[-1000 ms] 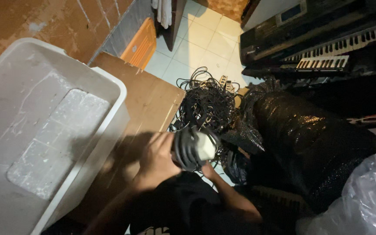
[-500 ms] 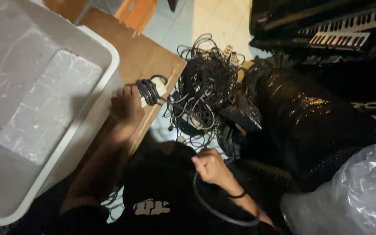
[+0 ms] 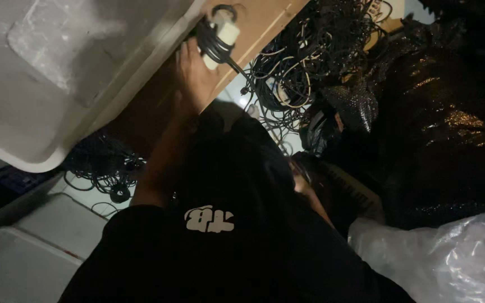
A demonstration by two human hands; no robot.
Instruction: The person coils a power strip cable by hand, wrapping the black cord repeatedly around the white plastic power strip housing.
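Gripping a cream adapter wrapped in black cable (image 3: 218,35), the left hand (image 3: 195,73) risks snagging the trailing lead in the cable tangle (image 3: 304,62); right hand hidden.

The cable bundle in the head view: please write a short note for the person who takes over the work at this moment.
Left hand: raised, gripping a coiled black cable bundle with a pale adapter block, next to the rim of the white plastic tub and over the brown board.
Right hand: mostly hidden behind the dark shirt; I cannot tell if it holds anything.
Done: one cable is coiled and in hand.
Left: the big tangle of black cables beside the black plastic bag is unsorted. More loose cable lies under the tub.
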